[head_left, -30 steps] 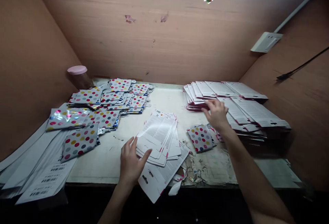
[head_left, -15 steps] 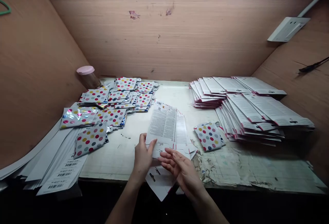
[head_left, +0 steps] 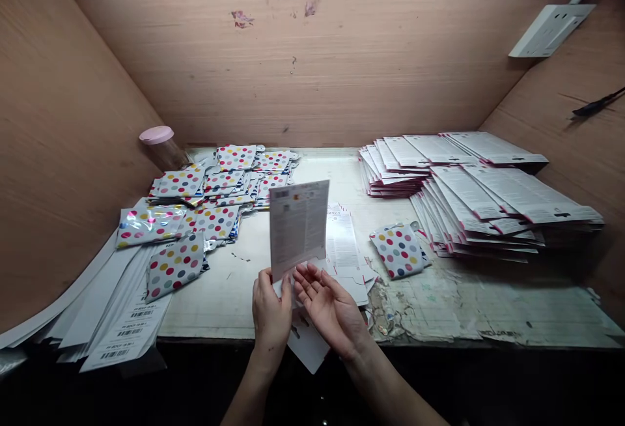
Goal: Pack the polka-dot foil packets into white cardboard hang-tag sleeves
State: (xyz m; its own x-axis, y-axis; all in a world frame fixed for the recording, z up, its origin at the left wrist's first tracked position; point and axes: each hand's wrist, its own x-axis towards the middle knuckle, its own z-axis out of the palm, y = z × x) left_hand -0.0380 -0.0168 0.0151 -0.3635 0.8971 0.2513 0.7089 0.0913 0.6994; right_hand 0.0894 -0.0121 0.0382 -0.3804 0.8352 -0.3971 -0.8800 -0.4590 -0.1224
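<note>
My left hand (head_left: pixel 272 305) grips the lower edge of a printed cardboard packaging card (head_left: pixel 299 227), which stands nearly upright above the table. Close by on its right is my right hand (head_left: pixel 329 309), palm up with the fingers stretched and slightly curled, the fingertips near the card's bottom edge. Whether they touch it I cannot tell. Beneath and behind the hands lie more flat printed cards (head_left: pixel 343 243). A card end with a hang hole (head_left: pixel 308 344) pokes out below the hands over the table's front edge. A polka-dot pouch (head_left: pixel 398 250) rests to the right.
Polka-dot pouches (head_left: pixel 217 224) are heaped at the left, beside a jar with a pink lid (head_left: pixel 157 135). Barcode label sheets (head_left: pixel 124 328) overhang the front left edge. Stacks of filled-looking cards (head_left: pixel 488 198) occupy the right. Wooden panels (head_left: pixel 293 55) enclose the table; a socket box (head_left: pixel 551 32) hangs right.
The card in my left hand has tilted up from leaning back to nearly upright. My right hand has turned more palm up and shifted slightly left. The camera view has shifted a little.
</note>
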